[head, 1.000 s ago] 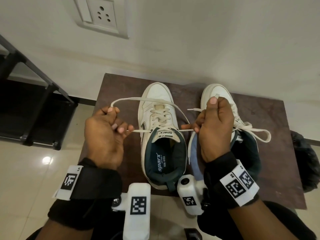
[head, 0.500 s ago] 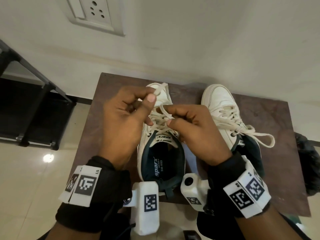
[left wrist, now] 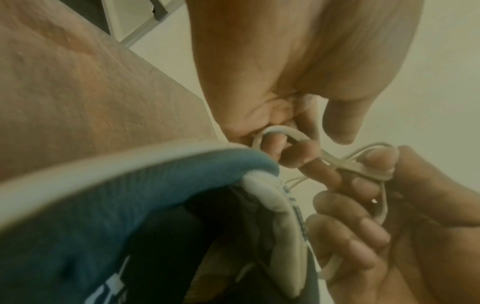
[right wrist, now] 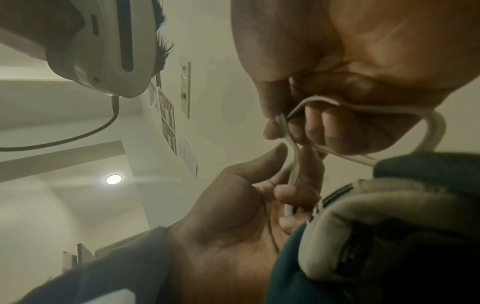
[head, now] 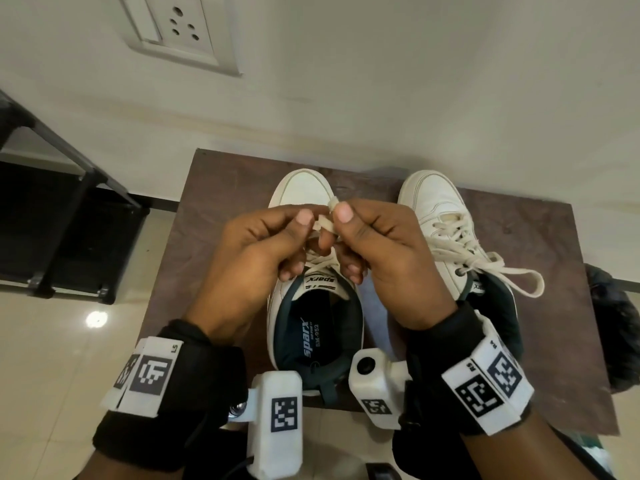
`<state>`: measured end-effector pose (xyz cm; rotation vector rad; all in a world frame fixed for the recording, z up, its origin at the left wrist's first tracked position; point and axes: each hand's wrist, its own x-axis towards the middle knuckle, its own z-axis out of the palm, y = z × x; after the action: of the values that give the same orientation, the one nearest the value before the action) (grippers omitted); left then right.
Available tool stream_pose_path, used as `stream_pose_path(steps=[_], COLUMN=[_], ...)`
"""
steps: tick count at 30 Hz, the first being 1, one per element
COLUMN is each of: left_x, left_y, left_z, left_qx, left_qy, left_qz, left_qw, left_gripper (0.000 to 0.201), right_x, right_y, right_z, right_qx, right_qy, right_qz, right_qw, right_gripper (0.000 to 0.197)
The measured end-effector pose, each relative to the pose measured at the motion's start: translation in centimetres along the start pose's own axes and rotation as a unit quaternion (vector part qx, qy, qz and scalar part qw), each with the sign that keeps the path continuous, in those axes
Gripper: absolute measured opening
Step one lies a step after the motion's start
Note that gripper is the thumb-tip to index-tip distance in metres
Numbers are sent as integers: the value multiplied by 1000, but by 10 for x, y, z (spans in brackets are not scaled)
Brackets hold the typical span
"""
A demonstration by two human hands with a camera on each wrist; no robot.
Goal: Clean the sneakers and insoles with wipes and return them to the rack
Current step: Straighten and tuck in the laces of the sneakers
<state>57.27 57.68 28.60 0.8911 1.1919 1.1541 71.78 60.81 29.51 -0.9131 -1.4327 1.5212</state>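
Two white sneakers with dark teal lining stand side by side on a small brown table [head: 214,209], toes toward the wall. Both hands hover over the left sneaker [head: 304,192]. My left hand [head: 301,237] and right hand [head: 346,237] nearly touch, and each pinches a folded piece of its white lace [head: 327,221] between thumb and fingers. In the left wrist view the lace [left wrist: 280,133] loops round my fingers above the sneaker's collar [left wrist: 130,195]. The right wrist view shows the lace [right wrist: 363,109] crossing between both hands. The right sneaker [head: 436,202] sits untouched with its lace tied in a bow.
A black metal rack [head: 69,202] stands on the floor to the left of the table. A dark bag [head: 616,323] lies at the table's right edge. The wall with a socket plate [head: 180,29] is right behind the table.
A second ago my hands pulled the two lace ends apart sideways. They have since come together over the left sneaker's tongue, each holding a folded loop of lace.
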Motion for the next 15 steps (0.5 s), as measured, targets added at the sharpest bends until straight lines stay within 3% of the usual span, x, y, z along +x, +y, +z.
stream_pose_path(steps=[4, 7, 12, 15], left_x=[1, 2, 4, 5], left_y=[3, 2, 4, 3], left_z=[2, 2, 2, 0], left_qx=[-32, -28, -124, -176], left_qy=[10, 19, 7, 3], left_qz=[-27, -18, -37, -37], left_qw=[999, 999, 992, 984], left_gripper=[41, 36, 54, 44], right_x=[-1, -1, 1, 2], right_y=[-2, -6, -5, 4], right_z=[-1, 2, 3, 1], right_qx=[0, 0, -43, -69], right_qy=[-59, -96, -67, -32], right_qz=[8, 7, 25, 24], right_qw=[998, 995, 997, 997], right_gripper=[29, 28, 30, 24])
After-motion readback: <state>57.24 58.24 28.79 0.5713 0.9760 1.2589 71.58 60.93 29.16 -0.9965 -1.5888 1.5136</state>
